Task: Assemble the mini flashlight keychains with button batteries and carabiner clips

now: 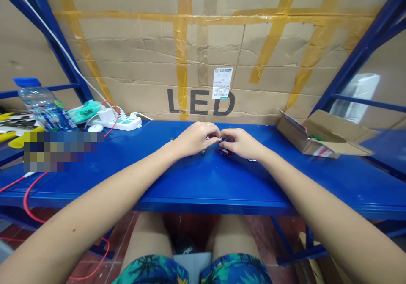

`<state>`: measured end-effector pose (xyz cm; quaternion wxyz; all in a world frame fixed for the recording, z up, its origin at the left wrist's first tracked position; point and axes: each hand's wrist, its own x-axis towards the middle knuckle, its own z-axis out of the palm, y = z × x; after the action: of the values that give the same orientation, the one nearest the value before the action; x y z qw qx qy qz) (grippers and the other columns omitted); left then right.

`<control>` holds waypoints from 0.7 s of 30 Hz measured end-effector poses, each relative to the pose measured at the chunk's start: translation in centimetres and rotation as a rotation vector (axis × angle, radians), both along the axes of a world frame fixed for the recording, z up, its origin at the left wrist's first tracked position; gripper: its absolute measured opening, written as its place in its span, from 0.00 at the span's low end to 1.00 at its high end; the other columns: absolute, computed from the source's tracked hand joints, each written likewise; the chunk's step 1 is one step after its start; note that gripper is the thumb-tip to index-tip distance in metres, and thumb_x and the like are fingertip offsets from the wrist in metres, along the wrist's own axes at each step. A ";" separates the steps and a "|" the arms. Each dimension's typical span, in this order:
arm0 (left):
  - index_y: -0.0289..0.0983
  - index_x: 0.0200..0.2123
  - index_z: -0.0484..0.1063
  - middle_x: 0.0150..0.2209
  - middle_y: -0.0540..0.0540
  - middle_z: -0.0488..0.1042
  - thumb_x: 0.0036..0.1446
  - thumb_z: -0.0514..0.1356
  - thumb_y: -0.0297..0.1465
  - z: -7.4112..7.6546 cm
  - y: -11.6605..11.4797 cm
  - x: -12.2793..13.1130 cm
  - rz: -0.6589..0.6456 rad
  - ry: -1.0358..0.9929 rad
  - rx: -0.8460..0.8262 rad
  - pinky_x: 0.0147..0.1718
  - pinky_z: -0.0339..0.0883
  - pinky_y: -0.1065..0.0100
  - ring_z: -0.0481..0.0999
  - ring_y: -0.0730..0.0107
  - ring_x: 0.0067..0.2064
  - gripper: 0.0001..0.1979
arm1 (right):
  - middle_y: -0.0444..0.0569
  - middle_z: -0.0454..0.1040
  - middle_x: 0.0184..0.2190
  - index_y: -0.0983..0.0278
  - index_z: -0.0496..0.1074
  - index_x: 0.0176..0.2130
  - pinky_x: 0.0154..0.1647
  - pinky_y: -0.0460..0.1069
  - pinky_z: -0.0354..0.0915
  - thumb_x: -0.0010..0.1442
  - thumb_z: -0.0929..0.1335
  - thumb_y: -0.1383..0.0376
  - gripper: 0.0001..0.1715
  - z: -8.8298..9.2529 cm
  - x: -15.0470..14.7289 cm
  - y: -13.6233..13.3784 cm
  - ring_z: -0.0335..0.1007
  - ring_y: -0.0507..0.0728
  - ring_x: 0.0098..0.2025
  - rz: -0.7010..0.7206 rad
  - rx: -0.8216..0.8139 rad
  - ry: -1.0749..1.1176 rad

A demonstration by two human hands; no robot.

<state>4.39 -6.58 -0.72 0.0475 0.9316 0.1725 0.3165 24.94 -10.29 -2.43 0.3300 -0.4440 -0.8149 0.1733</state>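
Note:
My left hand (pixel 201 138) is closed in a pinch over the middle of the blue table (pixel 203 182). A small shiny metal piece (pixel 220 139) shows at its fingertips; its exact kind is too small to tell. My right hand (pixel 241 143) meets it from the right, thumb and finger pinched on a thin blue sliver-like piece (pixel 225 139) right beside the metal. Under the fingertips lies a small dark red item (pixel 225 152). Little metal bits (pixel 203 152) lie below my left hand, and a small pale-edged item (pixel 252 160) lies partly beneath my right wrist.
At the right stands an open cardboard box (pixel 320 138) with something green inside. A white power strip (pixel 123 122), a white rounded gadget (pixel 95 128) and a water bottle (pixel 44 106) are at the left, with red cables (pixel 28 195). Behind rises a large taped carton (pixel 142 64).

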 end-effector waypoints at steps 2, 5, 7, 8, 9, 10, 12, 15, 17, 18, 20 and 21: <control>0.35 0.35 0.75 0.36 0.45 0.79 0.61 0.60 0.28 -0.1 0.0 0.0 -0.002 -0.008 0.024 0.38 0.67 0.67 0.77 0.67 0.36 0.04 | 0.47 0.78 0.34 0.64 0.75 0.35 0.40 0.50 0.66 0.56 0.67 0.65 0.08 0.0 -0.1 0.0 0.73 0.56 0.37 0.002 -0.002 0.000; 0.36 0.35 0.76 0.36 0.45 0.79 0.62 0.59 0.27 -0.1 0.0 -0.1 -0.032 -0.009 0.032 0.39 0.67 0.66 0.77 0.67 0.37 0.05 | 0.47 0.78 0.34 0.64 0.75 0.35 0.40 0.50 0.66 0.56 0.67 0.64 0.08 0.0 -0.1 0.1 0.72 0.56 0.37 -0.001 -0.004 0.008; 0.37 0.35 0.76 0.36 0.46 0.79 0.61 0.59 0.27 -0.1 0.0 -0.1 -0.057 -0.015 0.018 0.40 0.68 0.66 0.77 0.67 0.38 0.05 | 0.46 0.77 0.33 0.64 0.74 0.34 0.40 0.50 0.66 0.55 0.67 0.64 0.07 0.0 -0.1 0.1 0.72 0.56 0.36 0.001 -0.010 0.017; 0.37 0.34 0.77 0.36 0.46 0.79 0.61 0.60 0.27 -0.1 0.1 -0.2 -0.068 -0.019 0.007 0.41 0.68 0.66 0.77 0.67 0.38 0.05 | 0.46 0.77 0.33 0.64 0.74 0.34 0.39 0.50 0.66 0.55 0.67 0.64 0.07 0.0 -0.1 0.0 0.72 0.56 0.36 0.003 -0.013 0.020; 0.37 0.34 0.77 0.35 0.46 0.79 0.61 0.60 0.26 -0.1 0.1 -0.2 -0.077 -0.024 -0.005 0.41 0.68 0.66 0.77 0.67 0.38 0.05 | 0.46 0.77 0.33 0.64 0.74 0.34 0.39 0.50 0.66 0.55 0.67 0.64 0.07 0.0 0.0 0.0 0.72 0.56 0.35 0.007 -0.015 0.022; 0.37 0.34 0.77 0.35 0.46 0.79 0.60 0.60 0.26 -0.2 0.1 -0.2 -0.081 -0.032 -0.017 0.41 0.68 0.66 0.77 0.68 0.38 0.05 | 0.46 0.77 0.33 0.64 0.74 0.35 0.39 0.50 0.66 0.55 0.67 0.64 0.07 0.0 0.0 -0.1 0.72 0.56 0.35 0.010 -0.015 0.024; 0.37 0.34 0.76 0.35 0.46 0.79 0.60 0.60 0.26 -0.2 0.2 -0.3 -0.071 -0.051 -0.044 0.40 0.68 0.66 0.76 0.68 0.36 0.04 | 0.45 0.77 0.33 0.64 0.74 0.35 0.38 0.50 0.66 0.55 0.67 0.64 0.08 0.1 0.0 -0.1 0.72 0.55 0.35 0.013 -0.009 0.028; 0.37 0.35 0.75 0.33 0.48 0.78 0.58 0.61 0.28 -0.3 0.3 -0.4 -0.030 -0.074 -0.087 0.37 0.67 0.68 0.75 0.70 0.34 0.02 | 0.46 0.77 0.33 0.63 0.75 0.36 0.38 0.50 0.66 0.55 0.67 0.63 0.08 0.1 -0.1 -0.1 0.72 0.56 0.36 0.009 -0.004 0.045; 0.37 0.37 0.75 0.33 0.49 0.77 0.57 0.63 0.28 -0.3 0.4 -0.4 -0.021 -0.087 -0.106 0.36 0.67 0.68 0.75 0.71 0.34 0.04 | 0.46 0.78 0.33 0.63 0.75 0.36 0.39 0.51 0.67 0.56 0.68 0.63 0.09 0.1 -0.2 -0.1 0.73 0.56 0.37 0.010 -0.012 0.066; 0.37 0.38 0.75 0.33 0.49 0.77 0.56 0.63 0.29 -0.3 0.4 -0.4 -0.017 -0.098 -0.113 0.36 0.67 0.68 0.75 0.71 0.35 0.05 | 0.47 0.78 0.33 0.64 0.75 0.35 0.39 0.51 0.67 0.56 0.68 0.62 0.08 0.1 -0.3 -0.1 0.73 0.57 0.37 0.011 -0.016 0.079; 0.37 0.38 0.76 0.33 0.49 0.76 0.55 0.64 0.29 -0.4 0.6 -0.4 0.002 -0.122 -0.132 0.36 0.66 0.68 0.74 0.71 0.35 0.06 | 0.48 0.78 0.34 0.64 0.75 0.35 0.40 0.51 0.68 0.56 0.69 0.62 0.08 0.0 -0.4 0.0 0.74 0.57 0.38 0.017 -0.028 0.108; 0.37 0.37 0.77 0.32 0.49 0.76 0.54 0.65 0.29 -0.4 0.6 -0.4 0.015 -0.133 -0.147 0.35 0.66 0.69 0.73 0.71 0.34 0.06 | 0.48 0.79 0.35 0.64 0.75 0.36 0.41 0.52 0.69 0.56 0.69 0.62 0.09 0.0 -0.5 0.0 0.74 0.57 0.39 0.019 -0.034 0.130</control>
<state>4.01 -5.96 -1.12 0.1247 0.9012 0.1989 0.3643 24.41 -10.28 -2.44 0.3729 -0.4296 -0.7928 0.2188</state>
